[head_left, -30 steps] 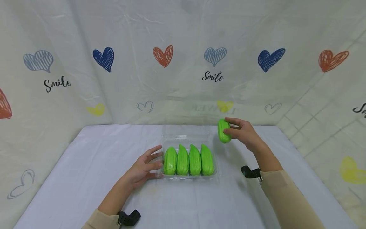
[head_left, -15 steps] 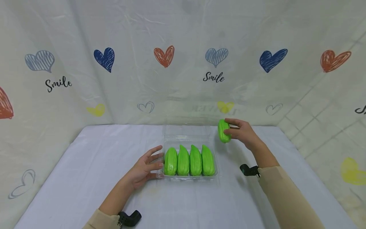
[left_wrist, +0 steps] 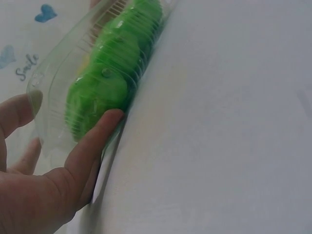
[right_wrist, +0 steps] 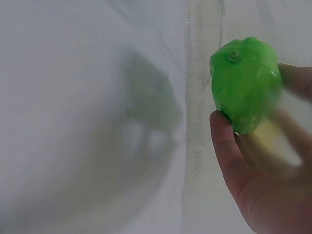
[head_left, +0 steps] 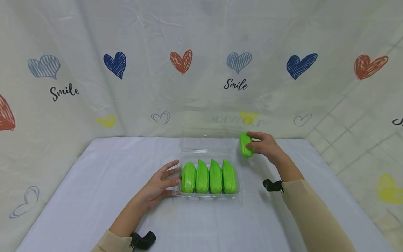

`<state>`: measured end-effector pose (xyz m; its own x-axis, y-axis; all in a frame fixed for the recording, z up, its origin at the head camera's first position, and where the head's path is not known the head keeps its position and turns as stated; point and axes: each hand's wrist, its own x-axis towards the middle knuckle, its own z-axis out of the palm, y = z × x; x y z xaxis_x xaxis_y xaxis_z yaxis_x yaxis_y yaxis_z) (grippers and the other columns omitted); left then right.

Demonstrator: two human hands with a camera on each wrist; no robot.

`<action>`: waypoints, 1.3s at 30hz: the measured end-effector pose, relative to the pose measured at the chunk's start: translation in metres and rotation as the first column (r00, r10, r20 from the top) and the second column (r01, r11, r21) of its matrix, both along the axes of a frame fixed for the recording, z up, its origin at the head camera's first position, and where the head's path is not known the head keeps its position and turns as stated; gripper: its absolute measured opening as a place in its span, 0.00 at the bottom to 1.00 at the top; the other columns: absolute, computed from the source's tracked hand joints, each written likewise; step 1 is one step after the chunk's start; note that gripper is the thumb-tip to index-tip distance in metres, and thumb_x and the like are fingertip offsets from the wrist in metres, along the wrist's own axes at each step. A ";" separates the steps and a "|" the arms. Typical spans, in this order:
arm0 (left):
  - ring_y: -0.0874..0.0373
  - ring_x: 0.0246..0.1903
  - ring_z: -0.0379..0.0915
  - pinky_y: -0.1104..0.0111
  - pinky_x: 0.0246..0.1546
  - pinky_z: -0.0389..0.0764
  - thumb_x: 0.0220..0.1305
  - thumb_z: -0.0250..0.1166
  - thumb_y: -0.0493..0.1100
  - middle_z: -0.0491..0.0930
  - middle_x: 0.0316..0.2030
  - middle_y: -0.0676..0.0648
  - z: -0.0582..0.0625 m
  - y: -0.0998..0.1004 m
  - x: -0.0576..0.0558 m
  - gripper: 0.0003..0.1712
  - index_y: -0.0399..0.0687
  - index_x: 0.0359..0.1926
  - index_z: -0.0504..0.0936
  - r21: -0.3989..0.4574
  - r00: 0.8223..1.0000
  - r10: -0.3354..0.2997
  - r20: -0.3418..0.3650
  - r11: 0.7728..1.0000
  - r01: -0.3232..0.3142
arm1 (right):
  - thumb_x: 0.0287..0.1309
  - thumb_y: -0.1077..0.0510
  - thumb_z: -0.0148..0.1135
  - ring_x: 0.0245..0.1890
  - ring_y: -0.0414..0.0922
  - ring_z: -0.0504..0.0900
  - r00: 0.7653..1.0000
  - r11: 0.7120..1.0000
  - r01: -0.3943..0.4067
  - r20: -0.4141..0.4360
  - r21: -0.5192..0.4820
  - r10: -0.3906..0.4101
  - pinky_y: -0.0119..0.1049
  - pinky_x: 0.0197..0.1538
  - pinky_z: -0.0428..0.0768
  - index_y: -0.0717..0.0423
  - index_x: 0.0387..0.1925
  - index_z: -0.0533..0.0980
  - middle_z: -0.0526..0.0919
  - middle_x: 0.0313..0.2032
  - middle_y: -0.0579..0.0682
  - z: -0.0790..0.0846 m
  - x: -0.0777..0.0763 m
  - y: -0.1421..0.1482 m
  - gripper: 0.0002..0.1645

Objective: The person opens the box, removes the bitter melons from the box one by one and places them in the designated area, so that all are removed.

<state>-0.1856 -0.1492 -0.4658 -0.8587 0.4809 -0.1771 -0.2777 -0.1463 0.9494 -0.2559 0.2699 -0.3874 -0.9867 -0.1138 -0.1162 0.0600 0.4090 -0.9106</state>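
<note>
Your right hand [head_left: 265, 147] pinches the green vegetable [head_left: 245, 145]; looks light, stiff, slick, so hold mid-length. Your left hand [head_left: 158, 183], fingers relaxed, touches the plastic box [head_left: 209, 195].

I face a pale hanging sheet [head_left: 145, 31] printed with blue, red and yellow hearts [head_left: 181, 61] and the black word "Smile" [head_left: 236, 84]; below me spreads a white tablecloth [head_left: 88, 185], its far edge along that sheet.

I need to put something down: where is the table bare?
White cloth lies bare left of the left hand, on the near side of the clear box, and right of the right sleeve. The box is crowded: four green pieces inside, left hand alongside.
</note>
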 end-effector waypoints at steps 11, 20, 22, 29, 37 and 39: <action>0.34 0.71 0.54 0.50 0.49 0.82 0.66 0.62 0.34 0.49 0.76 0.37 0.002 0.000 0.001 0.44 0.54 0.78 0.52 -0.018 1.000 0.009 0.002 1.000 -0.008 | 0.64 0.59 0.63 0.73 0.59 0.59 1.000 1.000 0.010 0.017 0.010 -0.010 0.57 0.66 0.69 0.58 0.75 0.59 0.54 0.76 0.62 -0.005 -0.004 0.000 0.41; 0.35 0.71 0.55 0.50 0.48 0.82 0.66 0.62 0.33 0.49 0.76 0.38 0.002 0.001 0.001 0.45 0.55 0.78 0.51 -0.013 1.000 0.003 0.001 1.000 -0.003 | 0.64 0.60 0.63 0.73 0.58 0.59 1.000 0.998 0.018 0.009 0.061 -0.019 0.55 0.64 0.72 0.59 0.74 0.61 0.56 0.75 0.61 -0.015 -0.012 -0.002 0.40; 0.35 0.71 0.55 0.50 0.48 0.82 0.66 0.62 0.34 0.49 0.76 0.38 0.002 0.001 0.000 0.45 0.55 0.78 0.52 -0.018 1.000 0.006 0.001 1.000 -0.006 | 0.64 0.60 0.63 0.73 0.58 0.60 1.000 0.998 0.025 0.016 0.064 -0.026 0.55 0.64 0.72 0.58 0.74 0.61 0.57 0.75 0.60 -0.016 -0.012 -0.002 0.39; 0.36 0.71 0.56 0.51 0.49 0.82 0.66 0.64 0.35 0.50 0.76 0.38 0.002 0.001 0.000 0.44 0.57 0.77 0.53 -0.035 1.000 0.014 0.003 0.999 -0.014 | 0.64 0.59 0.62 0.72 0.58 0.61 0.999 0.997 0.032 0.034 0.077 -0.034 0.55 0.64 0.72 0.57 0.74 0.61 0.56 0.75 0.61 -0.019 -0.016 -0.001 0.39; 0.36 0.71 0.56 0.51 0.49 0.82 0.66 0.64 0.36 0.49 0.76 0.37 0.001 0.000 0.000 0.45 0.56 0.78 0.53 -0.033 1.000 0.012 -0.001 0.999 -0.012 | 0.64 0.61 0.61 0.72 0.58 0.61 0.999 0.996 0.029 0.032 0.086 -0.032 0.55 0.63 0.73 0.59 0.74 0.61 0.58 0.75 0.60 -0.026 -0.020 0.006 0.39; 0.36 0.71 0.55 0.51 0.49 0.82 0.66 0.64 0.36 0.49 0.76 0.37 0.001 0.000 -0.001 0.45 0.56 0.78 0.53 -0.033 1.000 0.014 0.000 0.999 -0.014 | 0.64 0.61 0.60 0.72 0.58 0.61 0.999 0.995 0.028 0.032 0.095 -0.031 0.54 0.63 0.73 0.60 0.74 0.60 0.58 0.75 0.60 -0.027 -0.020 0.006 0.39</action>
<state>-0.1861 -0.1495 -0.4651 -0.8654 0.4626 -0.1926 -0.2759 -0.1191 0.9538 -0.2761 0.2757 -0.4144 -0.9848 -0.0717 -0.1581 0.1032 0.4905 -0.8653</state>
